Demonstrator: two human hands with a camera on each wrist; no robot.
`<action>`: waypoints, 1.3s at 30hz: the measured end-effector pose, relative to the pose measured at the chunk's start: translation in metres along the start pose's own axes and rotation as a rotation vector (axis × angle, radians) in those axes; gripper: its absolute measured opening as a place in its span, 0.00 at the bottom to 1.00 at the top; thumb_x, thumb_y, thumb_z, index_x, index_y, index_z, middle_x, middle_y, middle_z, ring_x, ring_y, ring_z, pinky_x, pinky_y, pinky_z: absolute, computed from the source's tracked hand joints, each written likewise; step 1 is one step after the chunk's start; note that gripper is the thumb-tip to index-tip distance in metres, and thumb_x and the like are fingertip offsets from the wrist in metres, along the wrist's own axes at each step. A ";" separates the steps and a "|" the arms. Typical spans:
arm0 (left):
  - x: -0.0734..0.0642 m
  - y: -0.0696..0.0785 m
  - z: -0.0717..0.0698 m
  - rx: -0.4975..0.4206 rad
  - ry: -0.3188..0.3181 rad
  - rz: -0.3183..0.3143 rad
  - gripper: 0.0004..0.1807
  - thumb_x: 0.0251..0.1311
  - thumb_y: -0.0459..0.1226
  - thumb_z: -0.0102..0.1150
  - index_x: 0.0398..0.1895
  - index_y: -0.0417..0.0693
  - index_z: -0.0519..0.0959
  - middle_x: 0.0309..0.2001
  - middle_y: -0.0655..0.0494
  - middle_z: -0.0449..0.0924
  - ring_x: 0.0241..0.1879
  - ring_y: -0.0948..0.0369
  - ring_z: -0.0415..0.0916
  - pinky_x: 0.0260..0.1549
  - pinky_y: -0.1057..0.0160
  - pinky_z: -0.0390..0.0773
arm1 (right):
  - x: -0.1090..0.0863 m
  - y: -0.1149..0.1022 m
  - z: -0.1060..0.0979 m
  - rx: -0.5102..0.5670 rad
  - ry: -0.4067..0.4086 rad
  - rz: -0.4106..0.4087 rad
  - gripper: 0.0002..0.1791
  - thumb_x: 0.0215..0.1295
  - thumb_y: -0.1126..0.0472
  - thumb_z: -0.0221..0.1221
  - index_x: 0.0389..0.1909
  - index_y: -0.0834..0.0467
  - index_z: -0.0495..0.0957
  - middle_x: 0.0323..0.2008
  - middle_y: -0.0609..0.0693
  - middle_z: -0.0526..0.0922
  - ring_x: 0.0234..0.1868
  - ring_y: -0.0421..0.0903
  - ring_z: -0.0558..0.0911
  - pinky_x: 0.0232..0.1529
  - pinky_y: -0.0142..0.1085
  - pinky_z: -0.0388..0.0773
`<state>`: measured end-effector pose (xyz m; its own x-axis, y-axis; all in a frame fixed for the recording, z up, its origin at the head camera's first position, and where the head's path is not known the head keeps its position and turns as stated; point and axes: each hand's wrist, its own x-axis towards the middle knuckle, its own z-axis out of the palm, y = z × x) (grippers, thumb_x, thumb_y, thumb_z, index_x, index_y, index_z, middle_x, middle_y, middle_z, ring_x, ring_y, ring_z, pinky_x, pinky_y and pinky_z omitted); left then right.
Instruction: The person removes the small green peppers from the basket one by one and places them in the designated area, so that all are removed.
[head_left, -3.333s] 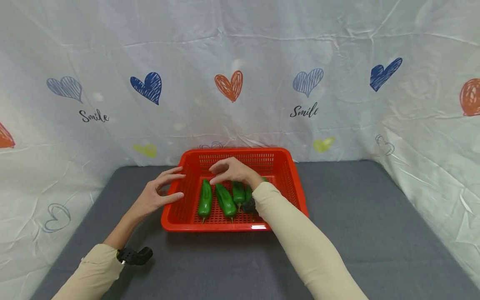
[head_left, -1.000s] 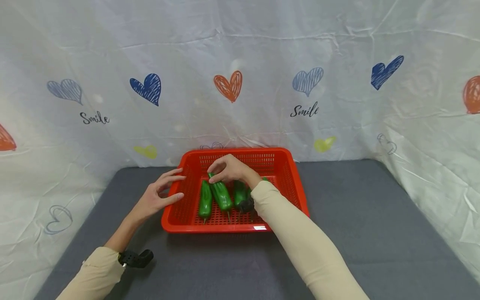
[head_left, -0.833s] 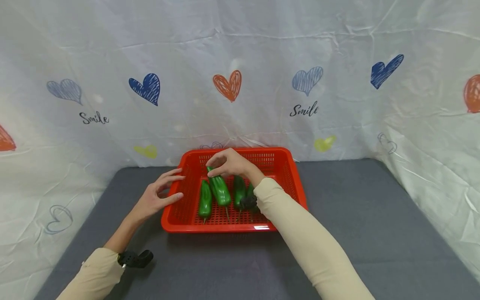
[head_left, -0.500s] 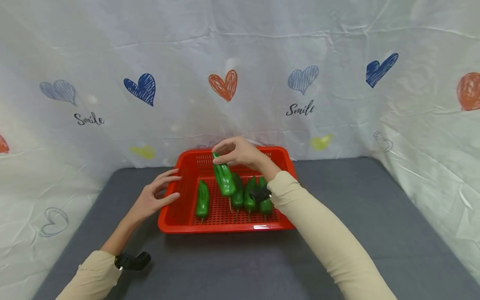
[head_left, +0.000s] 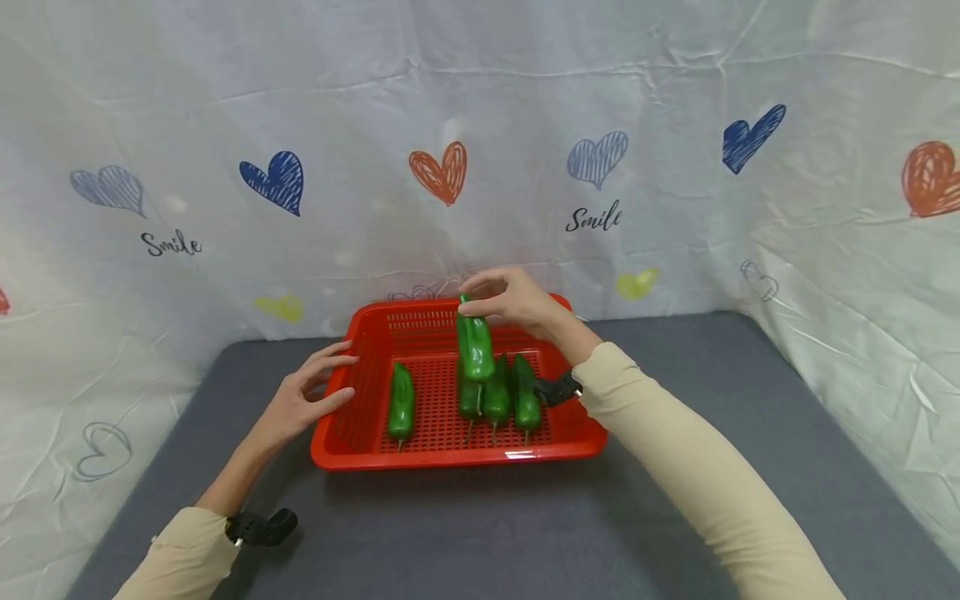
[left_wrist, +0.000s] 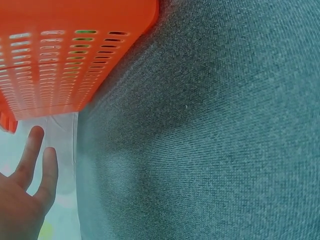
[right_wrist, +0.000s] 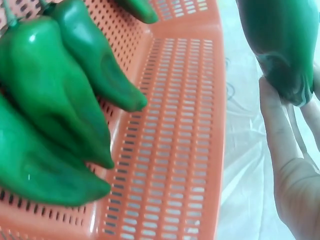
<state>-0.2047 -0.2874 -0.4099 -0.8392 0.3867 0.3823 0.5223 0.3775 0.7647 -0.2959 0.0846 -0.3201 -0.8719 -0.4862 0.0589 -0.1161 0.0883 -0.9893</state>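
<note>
My right hand [head_left: 517, 302] pinches a green pepper [head_left: 476, 346] by its narrow tip, the stem end hanging down. The pepper is held up over the red plastic basket [head_left: 450, 459]. Below it in the basket, three green peppers lie side by side towards the right, one partly hidden behind the held one. Another green pepper [head_left: 401, 403] lies alone on the left. My left hand [head_left: 303, 396] is at the basket's left side, fingers spread and thumb by the rim. In the right wrist view, fingertips meet the tip of the held pepper [right_wrist: 285, 45].
The basket stands on a dark grey cloth-covered table [head_left: 465, 533]. A white curtain [head_left: 517, 100] printed with hearts hangs behind it. Black wrist cameras [head_left: 262, 528] are strapped to both wrists.
My right hand came down to a pepper in the basket, pinched its tip, then lifted it and moved right. The left hand has stayed at the basket's side.
</note>
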 end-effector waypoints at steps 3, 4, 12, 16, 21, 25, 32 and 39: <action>-0.001 0.000 0.000 0.008 -0.003 -0.005 0.26 0.65 0.24 0.61 0.67 0.37 0.73 0.75 0.47 0.59 0.58 0.54 0.73 0.52 0.63 0.75 | -0.004 0.000 -0.006 0.007 0.014 -0.008 0.17 0.62 0.67 0.71 0.51 0.62 0.84 0.56 0.59 0.80 0.52 0.54 0.81 0.47 0.49 0.81; -0.001 0.000 0.000 0.012 -0.003 -0.008 0.26 0.66 0.25 0.61 0.67 0.37 0.73 0.75 0.47 0.59 0.58 0.53 0.72 0.52 0.63 0.74 | -0.005 0.000 -0.008 0.010 0.015 -0.011 0.17 0.62 0.68 0.71 0.52 0.62 0.84 0.57 0.59 0.80 0.53 0.54 0.81 0.47 0.50 0.81; -0.001 -0.002 0.001 0.010 -0.001 -0.007 0.26 0.66 0.24 0.61 0.68 0.38 0.73 0.75 0.47 0.58 0.57 0.51 0.73 0.51 0.62 0.76 | -0.021 -0.001 -0.029 -0.022 0.055 -0.017 0.18 0.63 0.67 0.71 0.53 0.62 0.84 0.55 0.58 0.81 0.53 0.55 0.80 0.50 0.52 0.79; -0.001 -0.003 0.001 -0.001 -0.003 -0.005 0.26 0.66 0.24 0.60 0.68 0.38 0.73 0.76 0.48 0.58 0.58 0.54 0.72 0.52 0.61 0.75 | -0.030 -0.002 -0.040 -0.043 0.073 -0.006 0.19 0.63 0.66 0.70 0.55 0.62 0.83 0.55 0.58 0.81 0.54 0.54 0.80 0.53 0.52 0.78; -0.001 -0.004 0.002 -0.013 -0.005 -0.003 0.26 0.66 0.24 0.60 0.67 0.38 0.73 0.76 0.47 0.58 0.56 0.55 0.74 0.51 0.62 0.76 | -0.041 -0.001 -0.055 -0.067 0.100 0.013 0.21 0.63 0.63 0.71 0.57 0.61 0.82 0.56 0.57 0.81 0.54 0.54 0.81 0.55 0.52 0.76; -0.001 -0.005 0.002 -0.022 -0.004 0.000 0.26 0.65 0.24 0.60 0.67 0.37 0.73 0.75 0.45 0.58 0.54 0.55 0.75 0.49 0.64 0.77 | -0.048 0.001 -0.067 -0.070 0.116 0.017 0.22 0.64 0.63 0.70 0.58 0.62 0.81 0.57 0.58 0.81 0.54 0.54 0.80 0.57 0.53 0.74; -0.001 -0.005 0.001 -0.013 0.003 -0.014 0.26 0.66 0.25 0.60 0.67 0.37 0.73 0.75 0.46 0.59 0.53 0.55 0.76 0.49 0.64 0.77 | -0.059 0.004 -0.088 -0.034 0.141 0.026 0.20 0.65 0.64 0.69 0.58 0.61 0.82 0.58 0.59 0.79 0.56 0.53 0.78 0.57 0.49 0.74; 0.000 -0.005 0.000 -0.022 0.003 -0.022 0.25 0.66 0.25 0.61 0.67 0.38 0.73 0.75 0.46 0.58 0.54 0.54 0.76 0.49 0.65 0.77 | -0.073 0.005 -0.106 -0.018 0.185 0.041 0.20 0.66 0.64 0.68 0.58 0.61 0.82 0.57 0.55 0.79 0.56 0.50 0.77 0.52 0.41 0.78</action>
<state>-0.2069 -0.2891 -0.4140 -0.8510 0.3759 0.3668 0.5003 0.3674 0.7840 -0.2835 0.2126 -0.3150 -0.9484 -0.3141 0.0435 -0.0855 0.1213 -0.9889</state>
